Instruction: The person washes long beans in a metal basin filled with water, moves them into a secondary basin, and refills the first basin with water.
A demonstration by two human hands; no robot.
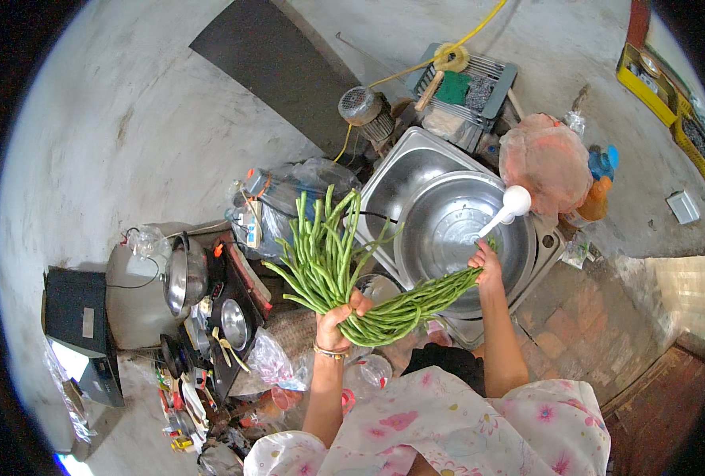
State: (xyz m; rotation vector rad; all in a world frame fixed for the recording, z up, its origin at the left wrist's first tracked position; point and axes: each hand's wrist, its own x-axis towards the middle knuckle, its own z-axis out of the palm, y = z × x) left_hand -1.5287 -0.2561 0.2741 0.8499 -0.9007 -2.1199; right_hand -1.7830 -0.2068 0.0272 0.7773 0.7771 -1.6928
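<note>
A large bundle of long green beans [415, 304] stretches between my two hands in front of the sink. My left hand [337, 318] grips it near the thick end, where loose bean ends fan out up and to the left. At the narrower end, my right hand [487, 265] holds the beans over the rim of a wide metal basin [468, 202]. This basin sits in a stainless steel sink [382, 172]; shallow liquid seems to lie in it, though glare makes this unsure. A white faucet [510, 205] points down into the basin beside my right hand.
Behind the sink stand a dish rack [489, 83] with scrubbers and an electric motor [367, 113]. A pinkish plastic bag [546, 160] and bottles [596, 193] are to the right. On the left are a lidded metal pot [185, 276], a metal bowl [235, 324] and plastic bags [275, 357].
</note>
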